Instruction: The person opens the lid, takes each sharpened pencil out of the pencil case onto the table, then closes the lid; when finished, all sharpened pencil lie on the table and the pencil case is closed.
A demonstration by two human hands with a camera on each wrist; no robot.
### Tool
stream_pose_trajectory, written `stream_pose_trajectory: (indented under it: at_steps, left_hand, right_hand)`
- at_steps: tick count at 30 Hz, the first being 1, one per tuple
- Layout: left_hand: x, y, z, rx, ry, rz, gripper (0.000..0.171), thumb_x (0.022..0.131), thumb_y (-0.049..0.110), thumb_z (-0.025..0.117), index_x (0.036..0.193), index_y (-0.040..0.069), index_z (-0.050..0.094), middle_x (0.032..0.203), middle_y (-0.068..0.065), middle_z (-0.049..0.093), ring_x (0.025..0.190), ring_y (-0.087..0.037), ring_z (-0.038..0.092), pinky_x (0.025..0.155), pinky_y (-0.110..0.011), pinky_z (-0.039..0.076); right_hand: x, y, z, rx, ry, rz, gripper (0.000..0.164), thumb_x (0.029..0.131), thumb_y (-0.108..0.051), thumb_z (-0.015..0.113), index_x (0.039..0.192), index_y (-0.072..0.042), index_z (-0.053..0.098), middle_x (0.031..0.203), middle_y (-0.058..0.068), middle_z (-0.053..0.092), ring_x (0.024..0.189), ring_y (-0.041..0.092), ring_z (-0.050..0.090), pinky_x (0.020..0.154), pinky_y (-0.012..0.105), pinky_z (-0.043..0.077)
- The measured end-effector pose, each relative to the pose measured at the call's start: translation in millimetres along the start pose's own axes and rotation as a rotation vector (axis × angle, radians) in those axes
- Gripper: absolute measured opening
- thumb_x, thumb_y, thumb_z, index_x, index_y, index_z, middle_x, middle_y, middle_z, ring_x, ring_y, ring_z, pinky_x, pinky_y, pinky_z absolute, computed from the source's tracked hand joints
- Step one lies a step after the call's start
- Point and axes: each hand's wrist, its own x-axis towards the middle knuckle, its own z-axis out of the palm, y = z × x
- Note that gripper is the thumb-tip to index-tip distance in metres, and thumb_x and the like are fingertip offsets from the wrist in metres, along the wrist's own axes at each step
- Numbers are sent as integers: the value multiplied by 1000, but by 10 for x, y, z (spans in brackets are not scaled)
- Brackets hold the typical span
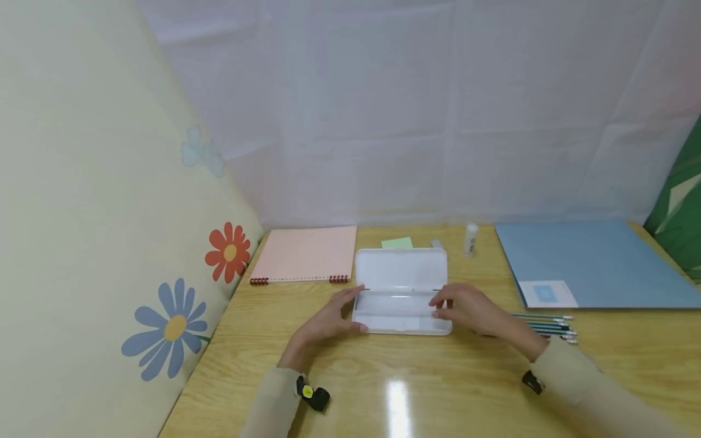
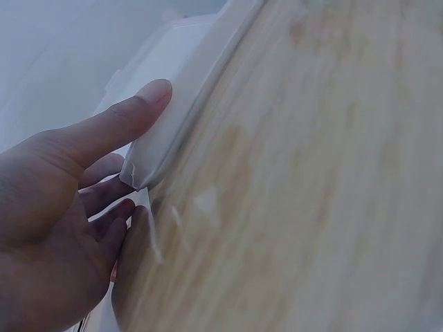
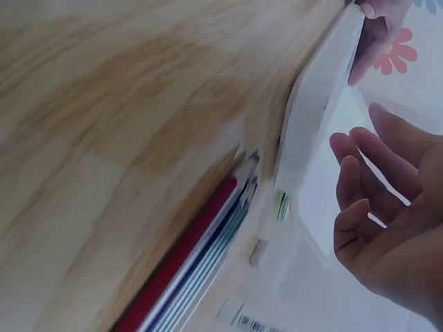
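An opened white pencil case [image 1: 402,325] lies on the wooden table, its lid [image 1: 401,267] tilted back toward the curtain. My left hand [image 1: 327,319] grips the case's left end, thumb along the front side and fingers round the corner, as the left wrist view also shows. Over the right end hovers my right hand [image 1: 470,309], fingers loosely bent. In the right wrist view nothing shows between that hand's fingers [image 3: 349,176]. A bundle of pencils [image 1: 553,326] lies to the right, partly behind my right forearm.
A pink spiral notebook [image 1: 306,252] lies at the back left and a blue folder [image 1: 597,261] at the right. Behind the case are green sticky notes [image 1: 397,243], an eraser [image 1: 436,243] and an upright glue stick [image 1: 470,239]. A wall [image 1: 82,182] borders the table's left side.
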Motion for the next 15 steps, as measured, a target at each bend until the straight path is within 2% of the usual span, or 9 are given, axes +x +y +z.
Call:
stream_pose_trajectory:
  at_steps: [8, 15]
  left_hand:
    - [-5, 16, -17, -22, -9, 24, 91, 78, 34, 80, 152, 24, 29, 158, -12, 18, 144, -34, 12, 113, -58, 15]
    - [-9, 17, -18, -17, -10, 23, 91, 78, 33, 80, 152, 24, 29, 159, -10, 18, 145, -34, 12, 113, -58, 15]
  right_hand:
    - [212, -82, 100, -47, -29, 142, 15, 86, -15, 72, 98, -6, 73, 81, -6, 64, 72, 7, 54, 62, 24, 46]
    - [251, -76, 112, -32, -71, 186, 14, 85, -13, 74, 96, -5, 73, 86, -2, 67, 79, 12, 60, 69, 29, 51]
